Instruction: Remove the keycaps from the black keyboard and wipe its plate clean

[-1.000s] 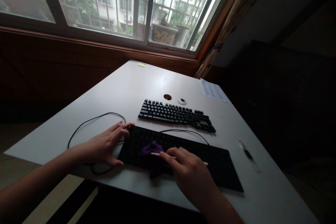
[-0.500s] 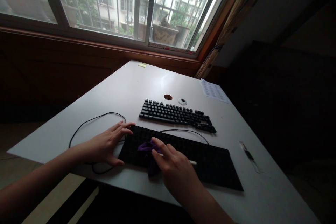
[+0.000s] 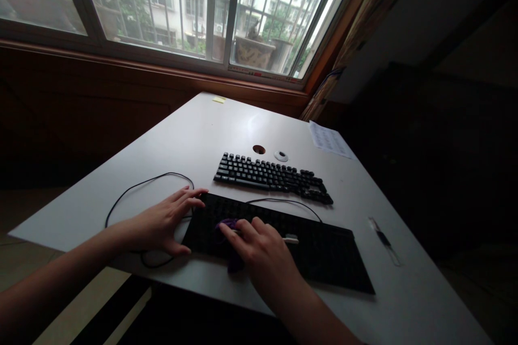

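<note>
A black keyboard base (image 3: 327, 259), its key area too dark to make out, lies at the near side of the desk. My left hand (image 3: 168, 221) spans its left end, thumb at the near corner and fingertips at the far one, holding it. Over the base's left part, my right hand (image 3: 261, 245) is closed on a bunched purple cloth (image 3: 229, 223), index finger pressing it down. A toothbrush (image 3: 291, 239) also sits in this hand, its pale bristled head sticking out to the right. The palm side is hidden.
Beyond the base, black keycaps (image 3: 263, 172) lie in keyboard order on the white desk (image 3: 170, 145). A black cable (image 3: 137, 184) loops at left. A keycap puller-like tool (image 3: 382, 238) lies right. Farther back are a cable hole (image 3: 259, 149), a white ring (image 3: 281, 156) and paper (image 3: 329, 140).
My right hand has shifted slightly and turned, with the index finger now lower on the purple cloth. The toothbrush head has moved up and left, its bristles showing. My left hand stays put.
</note>
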The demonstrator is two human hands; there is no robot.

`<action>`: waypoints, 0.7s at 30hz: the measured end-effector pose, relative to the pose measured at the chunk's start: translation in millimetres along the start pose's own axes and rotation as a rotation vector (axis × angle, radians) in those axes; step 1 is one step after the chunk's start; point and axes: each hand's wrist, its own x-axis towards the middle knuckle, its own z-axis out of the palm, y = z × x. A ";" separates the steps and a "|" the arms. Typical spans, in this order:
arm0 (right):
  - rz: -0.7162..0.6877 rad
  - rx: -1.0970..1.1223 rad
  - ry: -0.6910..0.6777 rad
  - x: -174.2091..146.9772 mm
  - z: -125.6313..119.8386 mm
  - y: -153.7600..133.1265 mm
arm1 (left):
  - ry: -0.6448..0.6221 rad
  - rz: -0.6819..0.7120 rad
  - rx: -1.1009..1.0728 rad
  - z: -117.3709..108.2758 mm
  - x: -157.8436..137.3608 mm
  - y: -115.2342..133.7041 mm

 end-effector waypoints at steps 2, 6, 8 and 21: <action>-0.014 -0.020 0.004 3.0 0.4 -2.5 | -0.002 0.005 0.011 0.0 0.2 0.2; -0.034 -0.047 0.022 3.6 1.1 -3.6 | -0.005 0.015 0.012 0.5 0.1 -0.9; -0.046 -0.071 0.044 0.3 2.3 -2.9 | -0.009 0.014 0.005 0.7 0.2 -1.7; -0.052 -0.179 0.139 -24.9 6.2 6.7 | -0.037 -0.044 0.000 2.5 -1.0 -2.4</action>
